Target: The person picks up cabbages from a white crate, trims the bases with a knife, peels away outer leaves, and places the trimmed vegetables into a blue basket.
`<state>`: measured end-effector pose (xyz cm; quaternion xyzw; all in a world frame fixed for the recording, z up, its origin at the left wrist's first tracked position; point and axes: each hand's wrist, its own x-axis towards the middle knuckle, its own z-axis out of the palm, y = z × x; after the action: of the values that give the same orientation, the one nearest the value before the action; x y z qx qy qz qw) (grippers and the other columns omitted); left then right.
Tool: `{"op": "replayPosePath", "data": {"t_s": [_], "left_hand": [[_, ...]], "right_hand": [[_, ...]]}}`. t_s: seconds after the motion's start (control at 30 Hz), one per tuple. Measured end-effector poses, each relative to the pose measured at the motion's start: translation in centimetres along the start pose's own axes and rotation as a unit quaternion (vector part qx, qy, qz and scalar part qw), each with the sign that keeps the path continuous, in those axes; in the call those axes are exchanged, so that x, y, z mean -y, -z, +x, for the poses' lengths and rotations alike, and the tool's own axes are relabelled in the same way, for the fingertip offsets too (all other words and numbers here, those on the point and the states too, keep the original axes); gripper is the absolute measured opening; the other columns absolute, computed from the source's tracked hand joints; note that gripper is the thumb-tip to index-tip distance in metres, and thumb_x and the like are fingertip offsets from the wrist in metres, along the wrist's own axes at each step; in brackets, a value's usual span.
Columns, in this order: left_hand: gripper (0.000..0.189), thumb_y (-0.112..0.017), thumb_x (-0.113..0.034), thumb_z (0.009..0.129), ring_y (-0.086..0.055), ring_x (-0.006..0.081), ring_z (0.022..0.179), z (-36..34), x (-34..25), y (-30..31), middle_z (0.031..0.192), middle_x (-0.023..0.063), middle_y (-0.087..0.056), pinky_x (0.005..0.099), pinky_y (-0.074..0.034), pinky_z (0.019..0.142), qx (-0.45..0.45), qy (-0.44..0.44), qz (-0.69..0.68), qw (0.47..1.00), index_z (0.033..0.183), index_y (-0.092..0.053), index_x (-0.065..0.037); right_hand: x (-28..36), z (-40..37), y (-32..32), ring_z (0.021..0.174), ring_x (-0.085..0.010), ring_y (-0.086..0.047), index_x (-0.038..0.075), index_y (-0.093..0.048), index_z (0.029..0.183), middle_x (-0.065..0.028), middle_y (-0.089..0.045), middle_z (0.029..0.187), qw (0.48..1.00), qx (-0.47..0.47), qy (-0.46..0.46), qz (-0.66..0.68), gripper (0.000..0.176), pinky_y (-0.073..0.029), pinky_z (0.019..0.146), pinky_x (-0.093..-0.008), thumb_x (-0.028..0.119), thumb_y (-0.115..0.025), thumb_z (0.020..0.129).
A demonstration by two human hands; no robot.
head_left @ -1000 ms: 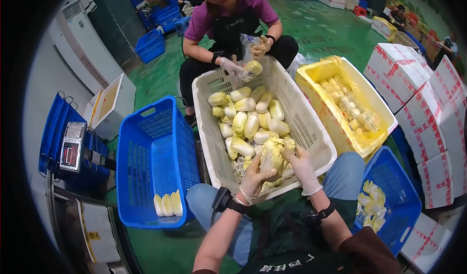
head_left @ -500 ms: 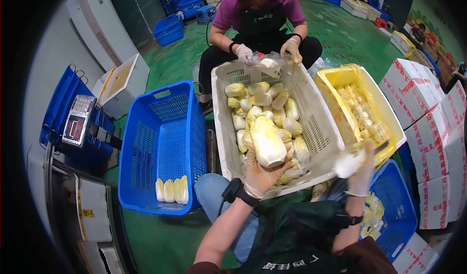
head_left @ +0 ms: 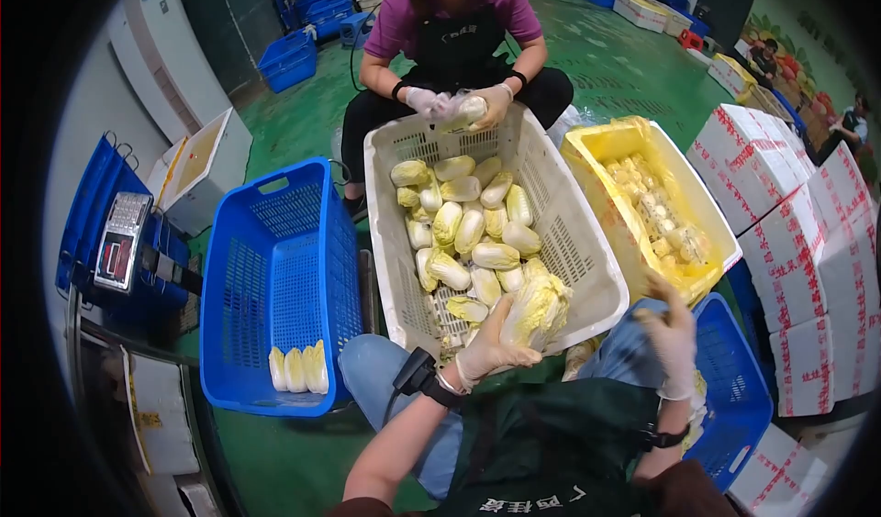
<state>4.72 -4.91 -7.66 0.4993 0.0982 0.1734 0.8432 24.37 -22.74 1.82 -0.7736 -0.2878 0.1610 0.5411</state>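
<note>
My left hand [head_left: 491,347], in a pale glove, grips a large yellow-green cabbage [head_left: 535,311] over the near end of the white crate [head_left: 587,320]. Many small cabbages [head_left: 470,231] lie in that crate. My right hand [head_left: 672,338], gloved too, is raised to the right of it, its fingers apart and slightly blurred, with nothing visible in them. Below that hand, a blue basket [head_left: 743,398] with pale leaves is partly hidden by my arm.
Opposite, a person [head_left: 463,31] holds a cabbage in both gloved hands. Several cabbages stand in the left blue basket [head_left: 216,333]. A yellow-lined box [head_left: 596,191] is at the right, beside stacked white boxes [head_left: 780,251]. A scale [head_left: 119,246] stands far left.
The cabbage in my left hand has tilted and moved lower right. My right hand no longer holds the white blurred thing and its fingers are spread. The view has shifted slightly.
</note>
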Motion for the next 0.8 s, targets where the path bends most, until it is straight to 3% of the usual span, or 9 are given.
{"op": "replayPosePath", "data": {"t_s": [0.07,0.2,0.3,0.43,0.47,0.5,0.57,0.6,0.8], "left_hand": [[0.098,-0.084,-0.014,0.066,-0.056,0.0183,0.103,-0.1,1.8,0.6,0.126,0.0106,-0.047,0.0298,-0.053,0.074,-0.018,-0.042,0.066,0.997,0.143,-0.024,-0.004],[0.085,-0.080,-0.018,0.071,-0.059,0.0173,0.096,-0.7,1.5,0.9,0.122,0.0117,-0.051,0.0287,-0.054,0.069,0.008,0.023,-0.005,1.000,0.139,-0.031,-0.001],[0.078,-0.074,-0.021,0.077,-0.062,0.0183,0.094,-0.7,0.5,1.0,0.121,0.0125,-0.053,0.0298,-0.056,0.065,0.024,0.091,-0.092,0.991,0.139,-0.032,-0.001],[0.072,-0.066,-0.021,0.083,-0.064,0.0210,0.096,-0.5,-0.8,0.2,0.125,0.0147,-0.053,0.0304,-0.057,0.060,0.058,0.135,-0.243,0.959,0.142,-0.029,-0.001],[0.069,-0.062,-0.025,0.088,-0.061,0.0234,0.106,-0.7,-1.2,0.2,0.131,0.0141,-0.049,0.0370,-0.058,0.072,0.096,0.089,-0.256,0.958,0.143,-0.029,-0.002],[0.069,-0.062,-0.025,0.088,-0.061,0.0234,0.106,-0.8,-0.9,0.3,0.131,0.0141,-0.049,0.0370,-0.058,0.072,0.096,0.091,-0.256,0.958,0.143,-0.029,-0.002],[0.064,-0.057,-0.028,0.092,-0.056,0.0250,0.115,-1.2,-0.1,0.5,0.138,0.0122,-0.045,0.0444,-0.052,0.088,0.017,0.085,-0.332,0.939,0.144,-0.029,-0.004],[0.058,-0.050,-0.032,0.096,-0.051,0.0258,0.122,-1.3,0.1,0.7,0.142,0.0104,-0.043,0.0465,-0.043,0.100,0.017,0.088,-0.369,0.925,0.144,-0.031,-0.007],[0.056,-0.041,-0.040,0.099,-0.049,0.0261,0.125,-0.2,1.6,2.1,0.141,0.0114,-0.045,0.0417,-0.041,0.103,0.048,0.106,-0.403,0.908,0.145,-0.031,-0.009]], "right_hand": [[1.0,0.6,-4.1,0.093,-0.0121,-0.057,0.008,-0.062,0.122,-0.0060,-0.063,0.111,0.990,0.110,0.089,-0.017,0.049,-0.047,0.074,-0.0244,0.011,-0.074,0.075],[1.0,2.5,-8.0,0.084,-0.0099,-0.057,0.009,-0.066,0.116,-0.0033,-0.065,0.098,0.951,0.201,0.219,-0.086,0.040,-0.045,0.069,-0.0222,0.012,-0.072,0.077],[-1.1,3.5,-8.5,0.076,-0.0099,-0.057,0.004,-0.069,0.105,-0.0013,-0.063,0.079,0.979,0.187,0.069,0.054,0.025,-0.045,0.071,-0.0225,0.016,-0.069,0.083],[-2.4,4.1,-7.1,0.052,-0.0067,-0.047,0.001,-0.064,0.088,-0.0006,-0.058,0.069,0.963,0.114,-0.085,0.231,0.028,-0.038,0.050,-0.0191,0.029,-0.062,0.092],[-2.8,4.4,-6.2,0.045,-0.0044,-0.041,0.002,-0.062,0.085,0.0001,-0.057,0.068,0.944,0.081,-0.168,0.273,0.029,-0.032,0.041,-0.0180,0.030,-0.060,0.093],[-3.7,4.9,-5.6,0.045,-0.0044,-0.041,0.002,-0.062,0.085,0.0001,-0.057,0.068,0.944,0.080,-0.169,0.273,0.029,-0.032,0.041,-0.0180,0.030,-0.060,0.093],[-5.0,5.7,-5.2,0.040,0.0001,-0.030,0.005,-0.060,0.084,0.0017,-0.056,0.067,0.929,0.009,-0.163,0.333,0.028,-0.020,0.035,-0.0181,0.031,-0.060,0.093],[-5.5,5.6,-5.0,0.041,-0.0005,-0.032,0.004,-0.061,0.088,0.0017,-0.055,0.068,0.940,0.007,-0.152,0.305,0.026,-0.023,0.036,-0.0177,0.030,-0.058,0.094],[-4.0,3.6,-8.7,0.043,-0.0006,-0.029,0.002,-0.059,0.114,0.0014,-0.056,0.076,0.901,0.158,-0.169,0.367,0.034,-0.021,0.037,-0.0179,0.030,-0.054,0.096]]}}
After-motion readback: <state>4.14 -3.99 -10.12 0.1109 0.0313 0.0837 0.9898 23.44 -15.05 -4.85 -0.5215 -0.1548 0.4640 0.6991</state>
